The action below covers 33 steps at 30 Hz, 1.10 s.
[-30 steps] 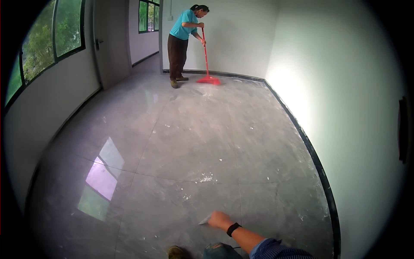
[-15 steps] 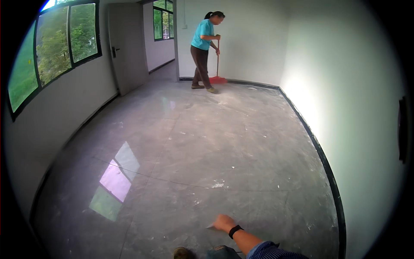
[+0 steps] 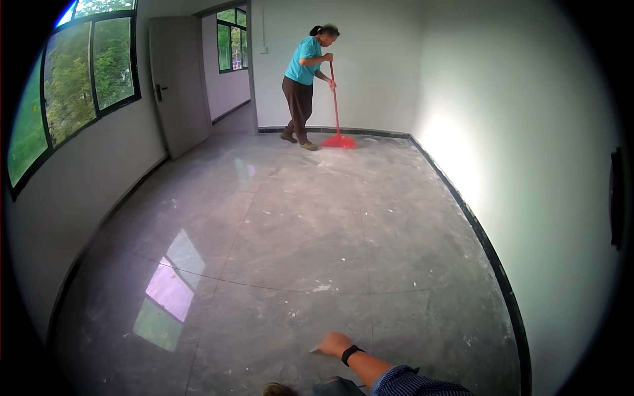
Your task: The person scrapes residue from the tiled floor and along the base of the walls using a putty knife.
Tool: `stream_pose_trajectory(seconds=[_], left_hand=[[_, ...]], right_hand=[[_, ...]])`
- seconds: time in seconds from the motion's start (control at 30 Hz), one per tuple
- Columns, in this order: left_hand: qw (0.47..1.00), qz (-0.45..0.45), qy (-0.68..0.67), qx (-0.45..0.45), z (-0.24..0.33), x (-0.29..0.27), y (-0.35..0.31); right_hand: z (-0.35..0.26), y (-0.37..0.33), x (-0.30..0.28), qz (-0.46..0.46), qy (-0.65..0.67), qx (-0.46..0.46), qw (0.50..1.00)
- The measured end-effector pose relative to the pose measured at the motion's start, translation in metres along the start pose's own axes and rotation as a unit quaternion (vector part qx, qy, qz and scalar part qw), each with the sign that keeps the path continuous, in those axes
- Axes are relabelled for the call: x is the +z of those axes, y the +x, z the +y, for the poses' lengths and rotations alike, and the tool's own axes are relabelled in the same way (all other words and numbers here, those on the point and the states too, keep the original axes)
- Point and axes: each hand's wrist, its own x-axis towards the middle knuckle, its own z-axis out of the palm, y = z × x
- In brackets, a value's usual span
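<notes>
My right hand point(image 3: 335, 344), with a black band on the wrist, is closed low over the grey floor point(image 3: 264, 317). From its left side sticks out the thin, pale flat blade of what looks like a scraper point(image 3: 315, 350); the handle is hidden in my fist. The blade is at or just above the floor, where whitish smears and specks point(image 3: 292, 314) lie a little farther off. My left hand does not show.
Across the room a person in a turquoise shirt point(image 3: 304, 61) holds a red broom point(image 3: 339, 141) on the floor. A grey door point(image 3: 178, 86) stands by the doorway at the far left. Dark skirting point(image 3: 485, 241) runs along the right wall. A shoe point(image 3: 280, 389) shows at the bottom edge.
My right hand has shifted slightly left in the picture, still gripping the blade. The person's broom has swung out to the right from beside their feet. The whole view has tilted a little.
</notes>
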Motion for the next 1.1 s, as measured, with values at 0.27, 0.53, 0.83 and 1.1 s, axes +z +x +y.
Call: stream_pose_trajectory(seconds=[0.27,0.53,0.83,1.1], left_hand=[[1.0,-0.023,0.008,-0.012,0.006,-0.005,0.006],[1.0,-0.023,0.005,-0.006,0.002,-0.003,0.002],[1.0,-0.017,0.011,0.017,0.008,-0.007,0.007],[0.998,-0.046,-0.006,0.034,0.001,0.004,0.023]], right_hand=[[0.006,0.002,0.004,0.007,0.036,0.016,0.999],[0.003,0.001,0.006,0.015,0.026,0.012,0.999],[0.006,-0.005,0.006,0.027,0.03,0.001,0.999],[0.024,-0.007,0.015,0.039,0.043,-0.004,0.998]])
